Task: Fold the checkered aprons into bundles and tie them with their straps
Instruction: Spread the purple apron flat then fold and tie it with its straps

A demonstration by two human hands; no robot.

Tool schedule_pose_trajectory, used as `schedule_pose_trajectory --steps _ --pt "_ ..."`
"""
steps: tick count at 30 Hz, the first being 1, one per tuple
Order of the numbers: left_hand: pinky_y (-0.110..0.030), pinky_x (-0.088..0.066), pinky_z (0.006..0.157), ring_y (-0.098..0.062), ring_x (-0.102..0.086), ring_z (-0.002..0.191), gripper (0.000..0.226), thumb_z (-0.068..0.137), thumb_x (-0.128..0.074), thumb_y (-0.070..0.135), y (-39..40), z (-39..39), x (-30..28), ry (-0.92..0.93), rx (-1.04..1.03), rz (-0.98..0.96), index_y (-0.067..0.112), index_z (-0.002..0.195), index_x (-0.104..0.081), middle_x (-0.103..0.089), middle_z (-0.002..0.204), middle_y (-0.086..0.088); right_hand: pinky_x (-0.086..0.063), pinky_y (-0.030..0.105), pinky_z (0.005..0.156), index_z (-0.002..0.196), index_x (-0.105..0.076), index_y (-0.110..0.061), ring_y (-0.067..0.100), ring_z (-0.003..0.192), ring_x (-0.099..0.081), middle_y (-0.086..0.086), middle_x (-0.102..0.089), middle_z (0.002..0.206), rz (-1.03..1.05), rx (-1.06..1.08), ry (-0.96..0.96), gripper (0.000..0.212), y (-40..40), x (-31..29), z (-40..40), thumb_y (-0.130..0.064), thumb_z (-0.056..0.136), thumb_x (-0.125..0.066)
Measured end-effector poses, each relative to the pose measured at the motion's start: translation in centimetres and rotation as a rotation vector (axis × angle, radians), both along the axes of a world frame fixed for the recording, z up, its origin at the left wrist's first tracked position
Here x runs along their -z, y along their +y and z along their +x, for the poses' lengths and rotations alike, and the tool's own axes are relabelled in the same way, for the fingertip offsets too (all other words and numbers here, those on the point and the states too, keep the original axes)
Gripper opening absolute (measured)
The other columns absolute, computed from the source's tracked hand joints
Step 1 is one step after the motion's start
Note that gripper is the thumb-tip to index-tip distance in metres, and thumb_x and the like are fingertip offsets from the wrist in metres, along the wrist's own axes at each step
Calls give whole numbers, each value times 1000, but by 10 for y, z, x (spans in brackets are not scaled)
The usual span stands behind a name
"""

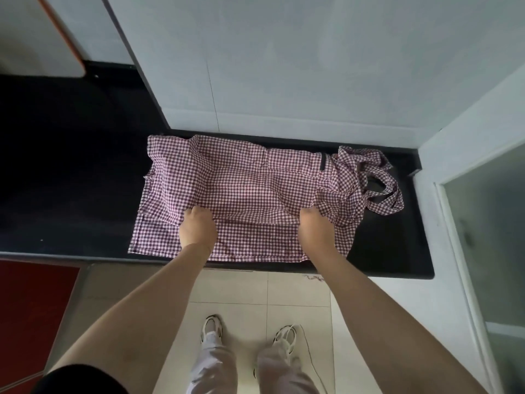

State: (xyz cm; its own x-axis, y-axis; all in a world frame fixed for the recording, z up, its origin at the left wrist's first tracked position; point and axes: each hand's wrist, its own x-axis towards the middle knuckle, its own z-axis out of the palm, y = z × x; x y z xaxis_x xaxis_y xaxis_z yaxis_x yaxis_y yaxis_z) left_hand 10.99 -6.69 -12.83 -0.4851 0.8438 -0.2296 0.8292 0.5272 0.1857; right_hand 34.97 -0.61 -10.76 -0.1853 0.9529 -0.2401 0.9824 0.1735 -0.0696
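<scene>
On the black countertop (397, 251) the checkered apron (241, 180) lies spread, left hand (198, 227) and right hand (315, 227) each pinching a fold, fingers curled. Mid lengthwise fold; next, carry it over evenly (straps (377, 177) bunched at right).

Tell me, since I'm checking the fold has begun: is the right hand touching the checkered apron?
Touching. The head view shows the right hand with fingers curled into a fold of the checkered apron on the counter.
</scene>
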Motion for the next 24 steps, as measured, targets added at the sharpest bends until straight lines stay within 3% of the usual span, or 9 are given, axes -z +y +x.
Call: schedule_pose_trajectory --steps 3,5,7,11,14,16,18,20,24 --pt "-33 -42 69 -21 -55 89 24 101 -42 12 20 -8 -24 -218 -96 245 5 102 -65 -63 104 -8 -47 33 72 99 -65 -7 25 90 -63 8 -66 98 40 290 322 12 22 -23 -3 -8 96 -53" --pt "-30 -39 67 -17 -53 83 22 102 -43 18 31 -11 -52 -303 -85 429 8 102 -62 -62 96 -3 -48 32 74 103 -68 -6 26 91 -63 8 -68 102 124 401 490 18 35 -52 -6 -5 96 -51" --pt "-32 -41 64 -18 -53 80 19 101 -46 21 34 -16 -80 -281 -18 556 9 98 -61 -60 89 0 -41 28 71 105 -68 -6 24 90 -62 8 -66 104 257 427 554 21 38 -81 -10 -3 97 -50" --pt "-28 -32 54 -19 -46 67 20 88 -60 19 9 -28 -102 -56 170 615 10 70 -56 -53 67 1 -28 29 58 77 -57 -5 21 70 -46 5 -50 82 477 326 469 18 11 -94 -7 -6 94 -50" --pt "-27 -36 55 -17 -47 58 28 87 -55 28 -14 -26 -95 1 302 363 15 62 -52 -51 60 3 -23 29 52 64 -46 -11 23 63 -46 2 -44 68 419 166 279 27 -16 -78 3 -8 90 -53" --pt "-32 -50 70 -19 -61 78 37 92 -47 46 -20 -22 -83 -37 336 -133 15 83 -64 -65 86 -1 -41 30 65 74 -56 -12 25 77 -58 4 -54 76 78 121 83 23 -26 -65 6 -18 96 -52" --pt "-41 -49 97 -26 -62 112 57 95 -40 58 -25 -18 -70 -62 353 -521 13 118 -66 -65 121 -6 -48 34 88 95 -63 -9 23 92 -60 6 -63 97 -339 124 -64 18 -33 -55 4 -22 99 -50" --pt "-44 -45 105 -27 -56 124 53 101 -40 49 -29 -13 -59 -11 408 -588 11 130 -61 -60 134 -6 -48 34 96 112 -63 -8 22 99 -59 7 -62 109 -483 129 -112 23 -38 -50 -2 -23 101 -49" --pt "-39 -52 88 -24 -58 110 34 100 -45 28 -34 0 -41 15 344 -340 14 125 -63 -59 125 -7 -47 37 98 121 -60 -9 27 112 -59 7 -61 124 -318 123 -54 31 -36 -37 -16 -30 101 -51"
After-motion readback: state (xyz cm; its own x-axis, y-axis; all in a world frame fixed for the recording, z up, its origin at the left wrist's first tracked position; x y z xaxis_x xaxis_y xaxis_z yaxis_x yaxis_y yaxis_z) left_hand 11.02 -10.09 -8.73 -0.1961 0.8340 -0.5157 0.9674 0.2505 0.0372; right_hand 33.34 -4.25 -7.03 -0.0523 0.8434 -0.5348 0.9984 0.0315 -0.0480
